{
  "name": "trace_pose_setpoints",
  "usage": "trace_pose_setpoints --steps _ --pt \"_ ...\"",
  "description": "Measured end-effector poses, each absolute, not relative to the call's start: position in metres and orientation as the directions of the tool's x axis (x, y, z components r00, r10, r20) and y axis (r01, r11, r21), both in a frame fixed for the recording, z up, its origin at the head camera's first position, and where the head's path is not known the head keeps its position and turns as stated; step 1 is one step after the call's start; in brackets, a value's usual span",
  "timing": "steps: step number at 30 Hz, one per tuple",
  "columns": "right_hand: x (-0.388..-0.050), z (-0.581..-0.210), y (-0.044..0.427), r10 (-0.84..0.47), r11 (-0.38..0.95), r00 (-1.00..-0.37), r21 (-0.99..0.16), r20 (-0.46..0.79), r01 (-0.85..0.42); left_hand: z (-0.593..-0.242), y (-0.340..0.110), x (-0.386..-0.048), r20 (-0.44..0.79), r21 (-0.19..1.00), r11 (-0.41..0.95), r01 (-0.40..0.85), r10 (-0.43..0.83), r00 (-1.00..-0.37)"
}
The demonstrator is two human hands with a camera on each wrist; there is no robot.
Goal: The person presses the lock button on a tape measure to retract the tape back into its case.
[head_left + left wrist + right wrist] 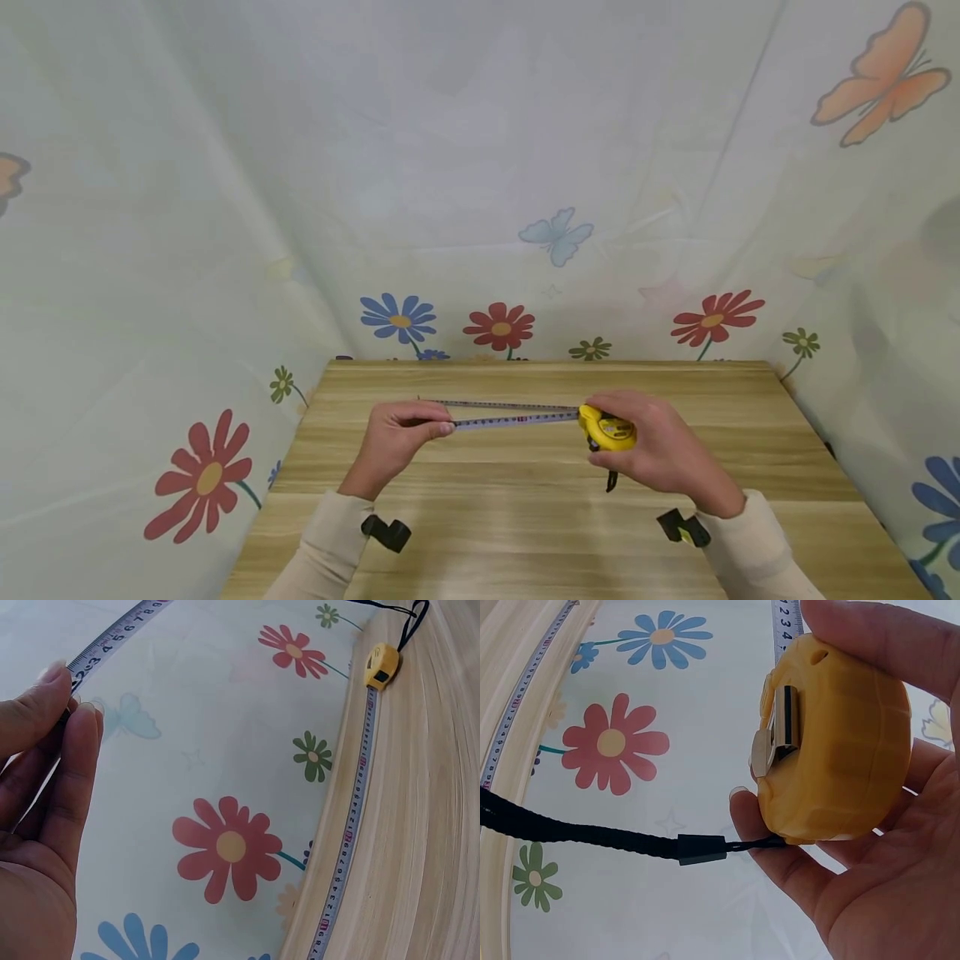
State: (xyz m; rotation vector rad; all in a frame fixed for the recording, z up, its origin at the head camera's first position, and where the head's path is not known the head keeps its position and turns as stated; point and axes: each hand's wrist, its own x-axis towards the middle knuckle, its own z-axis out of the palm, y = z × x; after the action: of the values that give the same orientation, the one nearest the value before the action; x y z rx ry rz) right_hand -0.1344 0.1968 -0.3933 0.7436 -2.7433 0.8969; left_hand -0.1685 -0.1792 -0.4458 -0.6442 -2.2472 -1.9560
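In the head view, my left hand [396, 437] pinches the end of a pulled-out blade [510, 420] between thumb and fingers. My right hand [663, 437] grips the yellow tape measure [611, 432] from which this blade comes, above the table. The right wrist view shows its case [847, 750] close up, with a metal belt clip and a black cord strap [592, 836] hanging from it. A second yellow tape measure [382, 666] lies on the table with its blade [346, 840] drawn out; from the head, its case is hidden behind my right hand.
The wood-grain table [517, 508] has a back edge against a pale curtain [450, 167] printed with flowers and butterflies. The curtain also runs along both sides. The second blade lies near the back edge, behind the raised one.
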Motion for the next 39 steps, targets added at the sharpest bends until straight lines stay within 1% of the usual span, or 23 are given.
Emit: trace_pose_setpoints --steps 12,21,27,33,39 --pt "-0.1368 -0.3945 0.1957 -0.417 0.693 -0.856 -0.502 0.306 -0.518 -0.447 -0.1776 -0.1711 0.36 0.917 0.073 0.392 0.273 -0.892" --pt "-0.1368 -0.3946 0.1945 -0.408 0.696 -0.865 -0.514 0.291 -0.501 -0.4482 -0.1757 -0.1719 0.367 0.916 0.058 0.397 0.282 -0.886" --pt "-0.1382 -0.3952 0.1921 -0.417 0.697 -0.859 -0.501 0.299 -0.513 -0.4493 -0.1754 -0.1725 0.363 0.919 0.057 0.391 0.271 -0.892" --pt "-0.1388 -0.3961 0.1916 -0.41 0.695 -0.863 -0.512 0.293 -0.505 -0.4477 -0.174 -0.1725 0.356 0.92 0.063 0.386 0.276 -0.893" --pt "-0.1403 -0.3965 0.1892 -0.42 0.686 -0.859 -0.517 0.294 -0.512 -0.4462 -0.1737 -0.1723 0.333 0.928 0.079 0.363 0.258 -0.907"
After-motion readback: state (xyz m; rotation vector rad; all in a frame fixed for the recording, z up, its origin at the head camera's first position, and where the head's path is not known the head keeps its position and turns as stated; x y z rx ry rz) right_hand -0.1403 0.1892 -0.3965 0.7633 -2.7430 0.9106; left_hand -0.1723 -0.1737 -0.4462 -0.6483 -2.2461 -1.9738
